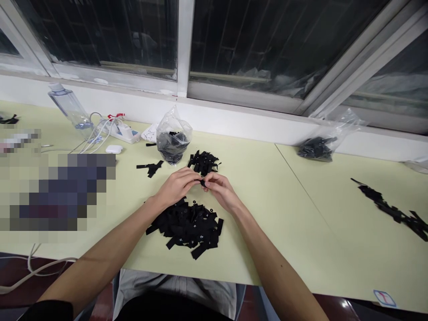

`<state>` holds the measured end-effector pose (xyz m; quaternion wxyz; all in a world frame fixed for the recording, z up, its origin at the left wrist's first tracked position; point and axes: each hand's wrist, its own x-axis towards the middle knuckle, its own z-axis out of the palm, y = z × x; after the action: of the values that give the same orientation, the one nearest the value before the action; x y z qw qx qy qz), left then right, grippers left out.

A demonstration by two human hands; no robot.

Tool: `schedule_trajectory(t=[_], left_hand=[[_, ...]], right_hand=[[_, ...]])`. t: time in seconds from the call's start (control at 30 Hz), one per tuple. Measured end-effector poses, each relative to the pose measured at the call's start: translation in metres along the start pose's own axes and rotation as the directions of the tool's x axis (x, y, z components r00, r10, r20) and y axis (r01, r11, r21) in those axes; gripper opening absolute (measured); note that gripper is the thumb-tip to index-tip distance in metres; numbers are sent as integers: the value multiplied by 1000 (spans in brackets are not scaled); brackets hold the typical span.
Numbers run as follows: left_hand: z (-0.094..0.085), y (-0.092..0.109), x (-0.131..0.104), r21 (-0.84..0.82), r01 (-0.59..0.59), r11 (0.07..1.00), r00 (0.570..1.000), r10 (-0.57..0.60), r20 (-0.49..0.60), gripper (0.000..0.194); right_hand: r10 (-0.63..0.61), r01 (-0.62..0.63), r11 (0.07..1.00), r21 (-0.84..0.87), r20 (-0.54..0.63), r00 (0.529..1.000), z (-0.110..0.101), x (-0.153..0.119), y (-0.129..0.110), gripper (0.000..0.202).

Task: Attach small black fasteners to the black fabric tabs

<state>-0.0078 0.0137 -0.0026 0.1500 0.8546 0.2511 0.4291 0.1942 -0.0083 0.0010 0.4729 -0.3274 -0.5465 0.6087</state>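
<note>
My left hand point(179, 185) and my right hand point(220, 189) meet above the table, their fingertips pinched on a small black piece point(203, 183) between them. Most of that piece is hidden by the fingers. Below the hands lies a large heap of black fabric strips point(190, 225), some with small white marks. Just beyond the fingers sits a smaller pile of black strips point(203, 162). Two small black rings point(211, 210) rest at the upper edge of the large heap.
A clear bag of black pieces point(174, 140) stands behind, left of the small pile. Further left are a bottle point(72, 107), a power strip point(125, 133) and a white case point(114, 149). At right are another bag point(316, 148) and black strips point(391, 208).
</note>
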Motion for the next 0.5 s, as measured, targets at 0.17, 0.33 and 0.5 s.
schedule_trajectory(t=[0.17,0.33,0.5], left_hand=[[1,0,0,-24,1,1000,1000,-1,4,21],[2,0,-1,-54,146,988,986,-150,-71,17],[3,2,0,-137,314,939,936,-330,-118,17]], right_hand=[[13,-13,999,36,-13,1000,3,1,0,15],[-41,40,999,-4,-29,999,5,1,-2,29],[-312,202,831,-518,-134,941,10,-2,2,18]])
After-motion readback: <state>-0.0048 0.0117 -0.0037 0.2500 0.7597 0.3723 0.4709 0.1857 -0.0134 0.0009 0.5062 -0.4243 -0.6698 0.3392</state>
